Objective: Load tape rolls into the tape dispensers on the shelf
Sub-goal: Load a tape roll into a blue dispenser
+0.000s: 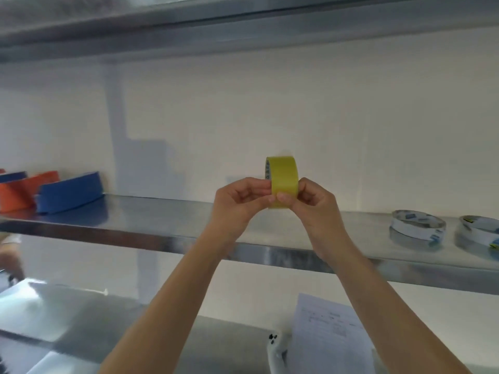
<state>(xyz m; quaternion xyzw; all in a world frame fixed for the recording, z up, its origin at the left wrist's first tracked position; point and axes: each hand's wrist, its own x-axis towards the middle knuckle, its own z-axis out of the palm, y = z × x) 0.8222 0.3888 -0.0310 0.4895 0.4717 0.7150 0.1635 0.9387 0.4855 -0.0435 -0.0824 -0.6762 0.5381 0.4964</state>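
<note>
- We're holding a yellow tape roll (283,179) upright in front of the steel shelf (162,228), above its front edge.
- Our left hand (240,203) and right hand (313,203) are both pinching the roll's lower edge, fingers curled tight.
- Blue dispenser (70,193) and orange dispenser (19,195) are sitting far left.
- Two flat rolls (417,224), we think, are lying far right; it's blurry.

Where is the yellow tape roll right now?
The yellow tape roll is mid-frame in the head view, held upright between the left hand and right hand, above the steel shelf.
</note>
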